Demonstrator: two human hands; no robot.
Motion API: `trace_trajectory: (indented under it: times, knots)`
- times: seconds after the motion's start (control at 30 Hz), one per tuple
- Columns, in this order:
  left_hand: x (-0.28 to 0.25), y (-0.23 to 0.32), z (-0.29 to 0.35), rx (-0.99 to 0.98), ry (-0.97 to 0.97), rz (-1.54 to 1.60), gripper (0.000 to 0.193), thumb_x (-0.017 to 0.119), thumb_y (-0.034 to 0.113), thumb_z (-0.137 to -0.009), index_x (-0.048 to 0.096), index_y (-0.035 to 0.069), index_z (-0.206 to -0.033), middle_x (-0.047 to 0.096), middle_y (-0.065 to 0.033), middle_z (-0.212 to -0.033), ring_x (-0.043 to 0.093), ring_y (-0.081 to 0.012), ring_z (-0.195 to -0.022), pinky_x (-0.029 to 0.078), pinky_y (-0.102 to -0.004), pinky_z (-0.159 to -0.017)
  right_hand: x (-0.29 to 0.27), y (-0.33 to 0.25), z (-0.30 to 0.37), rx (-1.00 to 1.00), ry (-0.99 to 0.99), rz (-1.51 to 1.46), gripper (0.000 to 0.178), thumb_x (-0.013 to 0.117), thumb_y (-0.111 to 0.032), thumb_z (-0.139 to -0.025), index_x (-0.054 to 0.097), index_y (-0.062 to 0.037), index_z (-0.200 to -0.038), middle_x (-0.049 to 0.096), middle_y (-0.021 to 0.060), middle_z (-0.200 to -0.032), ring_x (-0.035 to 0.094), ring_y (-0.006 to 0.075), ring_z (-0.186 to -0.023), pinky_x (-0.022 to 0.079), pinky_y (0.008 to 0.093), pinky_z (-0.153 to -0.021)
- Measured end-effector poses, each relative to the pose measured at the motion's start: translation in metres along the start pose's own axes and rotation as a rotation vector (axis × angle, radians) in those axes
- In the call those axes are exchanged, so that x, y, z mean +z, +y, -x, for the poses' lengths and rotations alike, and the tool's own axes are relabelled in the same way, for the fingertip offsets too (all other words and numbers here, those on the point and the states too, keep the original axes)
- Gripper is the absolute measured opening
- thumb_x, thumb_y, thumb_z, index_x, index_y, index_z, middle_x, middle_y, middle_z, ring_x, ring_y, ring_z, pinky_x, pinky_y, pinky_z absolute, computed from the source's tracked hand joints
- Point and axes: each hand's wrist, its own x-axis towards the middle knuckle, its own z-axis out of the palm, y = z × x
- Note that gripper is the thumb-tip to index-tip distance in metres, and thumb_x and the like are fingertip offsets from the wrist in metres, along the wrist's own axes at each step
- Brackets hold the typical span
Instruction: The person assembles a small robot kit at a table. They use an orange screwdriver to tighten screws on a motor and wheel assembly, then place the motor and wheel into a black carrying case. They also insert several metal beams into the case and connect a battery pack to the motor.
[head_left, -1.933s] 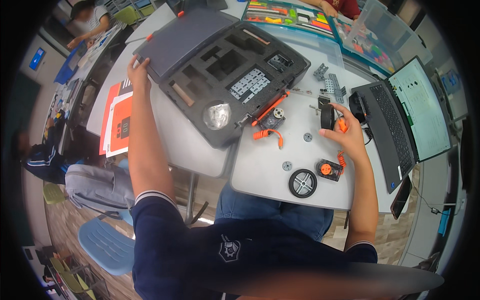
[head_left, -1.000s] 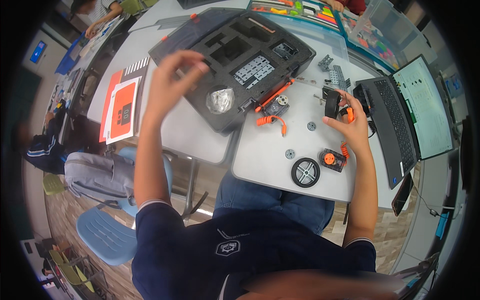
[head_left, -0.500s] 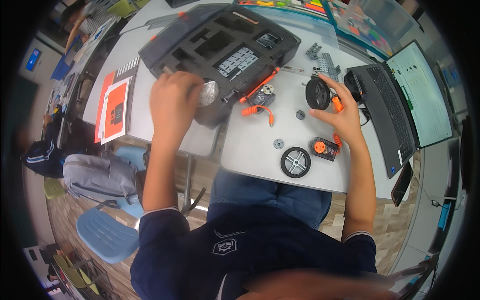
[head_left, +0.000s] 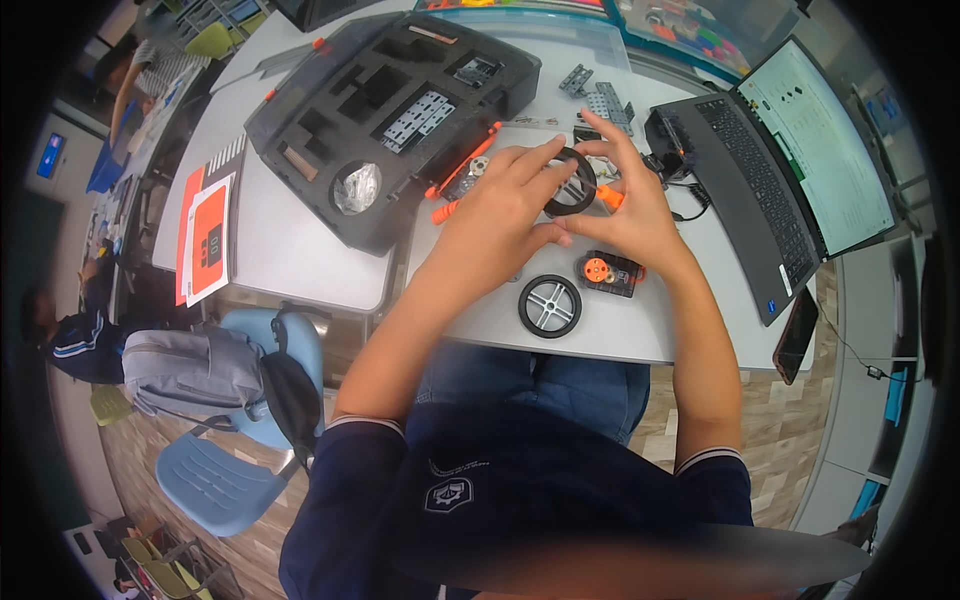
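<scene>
Above the white table (head_left: 640, 330), our two hands meet at a raised wheel (head_left: 574, 188), black-rimmed with pale spokes. Our right hand (head_left: 645, 210) grips it from the right, one finger stretched away past the rim, with an orange piece (head_left: 610, 198) held between wheel and palm. Our left hand (head_left: 495, 205) has its fingers bent over the wheel's left side; whether they press on it, we cannot tell. Nearer to us, a second wheel (head_left: 550, 306) lies flat, just inside the table's front edge. Right beside it we note a dark motor block (head_left: 612, 272) with an orange hub. Between the block and the laptop (head_left: 745, 180), a strip of bare tabletop leaves room for the right hand; the laptop bounds that side, with a phone (head_left: 796, 337) near its front corner. Beyond the hands, grey perforated parts (head_left: 605, 100) limit forward reach. On our left, the open foam-lined case (head_left: 370, 225) sits close by the left forearm, its near corner by the gap between tables. Farther left lie orange-and-white papers (head_left: 208, 240).
</scene>
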Motion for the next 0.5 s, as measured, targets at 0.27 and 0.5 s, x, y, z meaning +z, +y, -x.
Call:
trace_trajectory:
  times: [0.27,0.5]
  knots:
    - [-0.007,-0.006,0.004,-0.023,0.051,0.046,0.076,0.089,0.018,-0.068,0.059,0.009,-0.136,0.061,-0.0138,-0.138,0.057,-0.032,-0.122,0.048,-0.0423,-0.103,-0.001,0.0,0.002,-0.027,-0.007,-0.108,0.107,0.096,-0.022,-0.058,0.042,-0.0146,-0.15,0.064,0.0171,-0.129,0.054,0.0339,-0.132,0.042,0.0472,-0.108]
    - [-0.026,-0.003,0.008,-0.178,-0.008,0.237,0.08,0.092,0.016,-0.064,0.056,0.006,-0.135,0.065,-0.0128,-0.128,0.066,-0.0252,-0.109,0.053,-0.0361,-0.094,-0.003,-0.014,0.001,0.093,-0.159,-0.208,0.107,0.097,-0.015,-0.051,0.048,-0.0101,-0.147,0.057,0.0072,-0.142,0.055,0.0221,-0.13,0.04,0.0393,-0.109]
